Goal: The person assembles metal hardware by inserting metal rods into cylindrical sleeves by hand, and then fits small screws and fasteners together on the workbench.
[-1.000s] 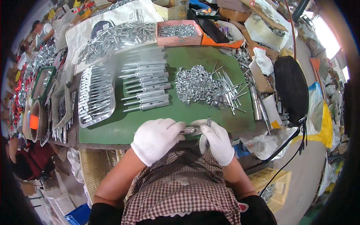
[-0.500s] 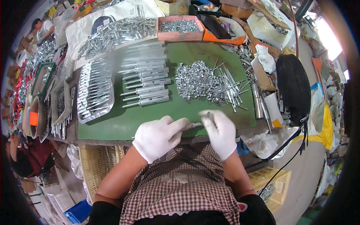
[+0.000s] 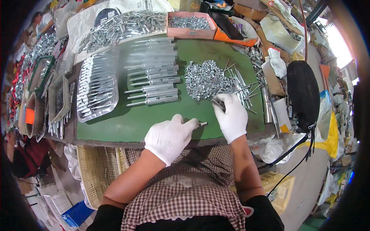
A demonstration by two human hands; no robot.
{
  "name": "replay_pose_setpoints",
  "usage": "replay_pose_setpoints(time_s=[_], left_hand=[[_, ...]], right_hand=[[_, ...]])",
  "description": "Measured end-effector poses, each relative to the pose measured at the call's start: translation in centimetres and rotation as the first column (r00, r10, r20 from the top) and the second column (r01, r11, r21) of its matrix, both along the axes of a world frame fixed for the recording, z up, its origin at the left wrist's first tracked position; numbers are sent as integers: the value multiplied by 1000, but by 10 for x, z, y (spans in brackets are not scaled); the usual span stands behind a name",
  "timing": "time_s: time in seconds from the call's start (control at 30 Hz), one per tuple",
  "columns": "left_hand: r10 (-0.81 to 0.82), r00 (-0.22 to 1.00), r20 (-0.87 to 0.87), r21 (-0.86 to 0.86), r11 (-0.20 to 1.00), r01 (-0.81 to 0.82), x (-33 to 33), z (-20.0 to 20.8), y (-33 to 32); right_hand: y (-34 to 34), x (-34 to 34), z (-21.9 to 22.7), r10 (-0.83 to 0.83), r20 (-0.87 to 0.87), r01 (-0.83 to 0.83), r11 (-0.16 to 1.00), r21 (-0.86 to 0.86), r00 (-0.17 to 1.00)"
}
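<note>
In my white-gloved left hand (image 3: 168, 136), near the front edge of the green work mat (image 3: 154, 131), is a metal tube (image 3: 202, 124). Its end sticks out past the thumb and forefinger; the palm hides the rest. My gloved right hand (image 3: 232, 117) is at the near side of a heap of small silvery metal fittings (image 3: 208, 81), fingers pinched on a small dark metal piece (image 3: 218, 104) whose exact shape is hard to make out. Thin metal pins (image 3: 244, 90) lie right of the heap. Several metal tubes with thin rods (image 3: 154, 98) form a column left of it.
A clear plastic tray (image 3: 98, 113) of metal rods lies at the mat's left. Behind are a pile of metal tubes (image 3: 123, 29), a pink box (image 3: 191, 33) of small parts and an orange bin (image 3: 239, 41). A black pouch (image 3: 302, 94) stands at the right.
My right hand has moved away from the left, forward to the heap's near edge. My left hand has shifted slightly right, still holding the tube.
</note>
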State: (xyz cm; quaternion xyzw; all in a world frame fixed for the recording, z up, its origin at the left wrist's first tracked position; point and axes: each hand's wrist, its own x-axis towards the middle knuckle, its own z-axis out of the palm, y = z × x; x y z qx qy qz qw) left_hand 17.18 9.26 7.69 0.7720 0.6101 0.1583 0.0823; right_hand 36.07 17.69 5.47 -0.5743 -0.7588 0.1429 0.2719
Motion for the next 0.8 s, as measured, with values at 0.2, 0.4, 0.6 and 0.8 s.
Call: replay_pose_setpoints(time_s=[0.2,0.4,0.6,0.8], left_hand=[[-3,1000,19,4,1000,3,-1,-1,1],[7,1000,25,-15,1000,-7,0,0,1],[-12,999,41,-16,1000,13,-2,-1,1],[7,1000,25,-5,1000,-7,0,0,0]], right_hand=[[7,-5,6,85,159,-77,996,-55,984],[-20,0,15,205,-131,-220,969,-110,970],[-31,-5,20,324,-89,-336,913,-233,942],[-24,9,15,196,-165,-206,977,-48,967]])
